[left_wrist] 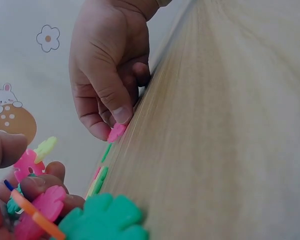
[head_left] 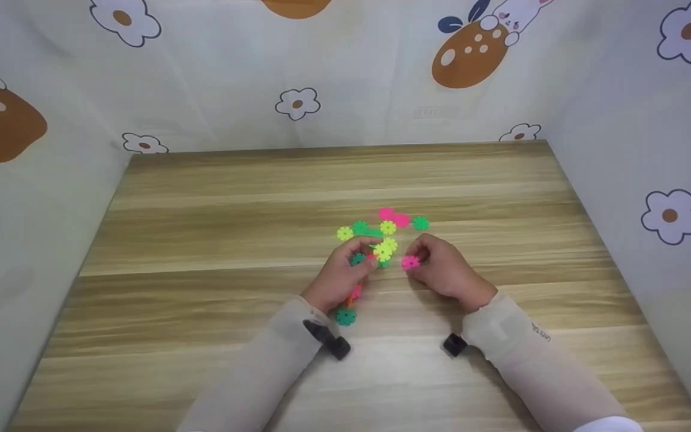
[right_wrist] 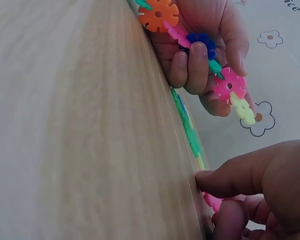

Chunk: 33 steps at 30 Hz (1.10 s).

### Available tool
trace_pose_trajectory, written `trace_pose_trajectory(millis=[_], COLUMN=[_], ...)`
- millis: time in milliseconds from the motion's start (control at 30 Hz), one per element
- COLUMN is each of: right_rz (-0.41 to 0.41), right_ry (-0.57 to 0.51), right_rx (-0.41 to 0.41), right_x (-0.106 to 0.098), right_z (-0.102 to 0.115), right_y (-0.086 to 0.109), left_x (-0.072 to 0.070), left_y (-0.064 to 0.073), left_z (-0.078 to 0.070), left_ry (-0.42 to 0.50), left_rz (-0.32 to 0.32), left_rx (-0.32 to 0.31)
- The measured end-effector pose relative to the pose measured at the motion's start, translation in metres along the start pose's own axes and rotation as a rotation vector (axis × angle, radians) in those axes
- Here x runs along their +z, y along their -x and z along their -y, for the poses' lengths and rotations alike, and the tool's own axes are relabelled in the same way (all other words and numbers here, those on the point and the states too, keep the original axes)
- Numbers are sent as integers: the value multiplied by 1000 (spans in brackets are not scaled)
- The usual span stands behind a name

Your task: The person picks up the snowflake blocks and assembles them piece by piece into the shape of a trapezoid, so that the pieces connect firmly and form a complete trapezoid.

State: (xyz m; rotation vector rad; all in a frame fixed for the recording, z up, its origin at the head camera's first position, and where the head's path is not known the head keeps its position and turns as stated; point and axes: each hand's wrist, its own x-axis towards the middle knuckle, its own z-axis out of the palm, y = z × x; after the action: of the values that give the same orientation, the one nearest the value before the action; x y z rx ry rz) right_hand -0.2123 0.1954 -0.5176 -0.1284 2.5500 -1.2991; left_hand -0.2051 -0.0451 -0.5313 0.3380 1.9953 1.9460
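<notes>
My left hand [head_left: 341,273] grips a chain of interlocking flower-shaped plastic discs. In the right wrist view this chain runs from an orange disc [right_wrist: 157,15] through a pink one, a dark blue disc [right_wrist: 204,46] and a green one to a second pink disc [right_wrist: 230,85] with a yellow disc [right_wrist: 243,109] at its tip. The teal disc [head_left: 345,317] at the chain's near end hangs below the wrist. Between thumb and finger, my right hand [head_left: 446,270] pinches a single pink disc [head_left: 409,263], low over the tabletop, apart from the chain.
Loose discs lie on the wooden table [head_left: 201,336] beyond the hands: a yellow disc [head_left: 345,233], several green ones, pink discs [head_left: 387,213] and a green disc [head_left: 421,223] at the right. A patterned cloth wall [head_left: 357,72] stands behind the table and along its sides.
</notes>
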Motion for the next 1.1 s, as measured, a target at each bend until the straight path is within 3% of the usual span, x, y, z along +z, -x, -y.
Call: trace_pose_trajectory(millis=[100,300,433,567,733,1100], right_rz=[3,45,77,127,180,191], right_ry=[-173,-672,-848,-915,-919,-923], right_rx=[-31,-24,-25,-45,-62,-31], right_x=[2,10,12,12,13,11], right_z=[-4,-9,-10,-11,-10,-7], right_y=[-1,-3,-2,-2,-4,-4], left_x=[0,-1,0,0,-1,-1], left_y=[-1,1,0,0,-1,-2], left_z=[1,1,1,0,1,2], left_ry=[-8,-21,-4,14,24,30], left_rz=[2,7,16,15,17,15], left_rx=[-3,8,21,17,17,6])
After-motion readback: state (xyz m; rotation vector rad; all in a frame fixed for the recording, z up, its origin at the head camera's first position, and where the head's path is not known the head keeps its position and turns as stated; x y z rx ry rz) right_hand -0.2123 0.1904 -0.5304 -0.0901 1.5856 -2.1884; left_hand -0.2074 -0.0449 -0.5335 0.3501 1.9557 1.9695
